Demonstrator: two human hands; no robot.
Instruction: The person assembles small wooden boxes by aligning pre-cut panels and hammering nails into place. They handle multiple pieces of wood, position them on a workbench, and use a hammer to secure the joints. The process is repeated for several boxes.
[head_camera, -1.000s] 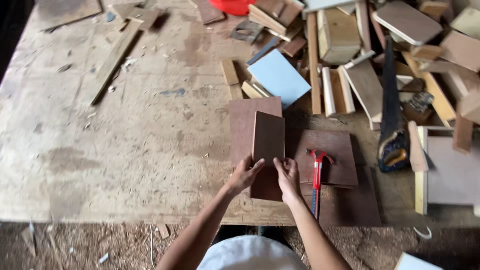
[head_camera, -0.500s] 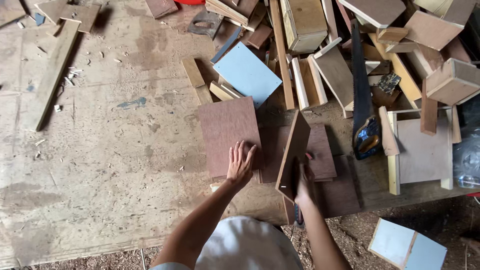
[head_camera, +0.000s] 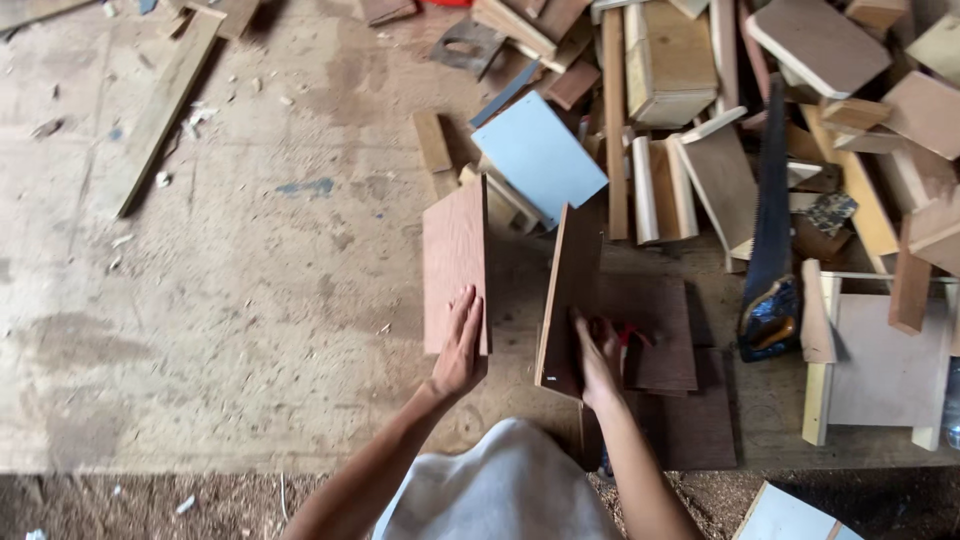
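Right now two reddish-brown plywood panels stand on edge on the desk (head_camera: 250, 300), long axes running away from the person. Left hand (head_camera: 458, 345) lies flat, fingers spread, against the left panel (head_camera: 455, 260); right hand (head_camera: 600, 355) apparently grips the tilted right panel (head_camera: 570, 290).

red hammer (head_camera: 632, 336) mostly hidden behind right hand (head_camera: 598, 352), pale board (head_camera: 790, 515) cut off at bottom edge
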